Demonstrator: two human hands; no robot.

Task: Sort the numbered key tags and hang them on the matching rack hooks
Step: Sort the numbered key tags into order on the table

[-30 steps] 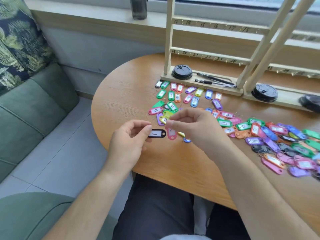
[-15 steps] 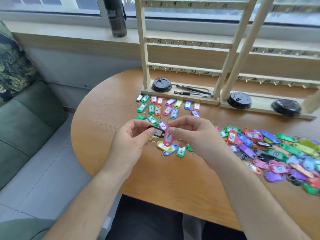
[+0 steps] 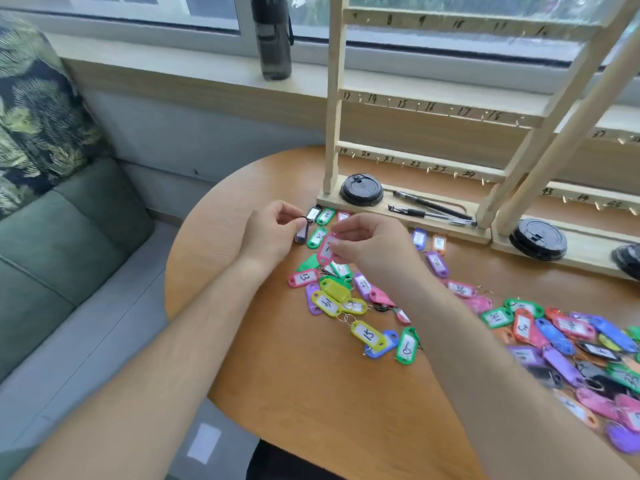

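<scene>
- sofa (image 3: 69, 237): green, left of the table (image 3: 311, 403).
- bottle (image 3: 273, 36): dark, upright on the window sill.
- left hand (image 3: 270, 237): fingertips pinch the black tag (image 3: 301, 234) at its ring end, above the table.
- right hand (image 3: 370, 247): thumb and forefinger pinch the pink tag (image 3: 325, 251), just beside the black tag.
- rack (image 3: 333, 98): wooden, numbered hooks, at the table's back.
- lid (image 3: 362, 190), pens (image 3: 429, 209): on the rack's base.
- tags (image 3: 571, 341): mixed colours, loose on the table, centre to right.
</scene>
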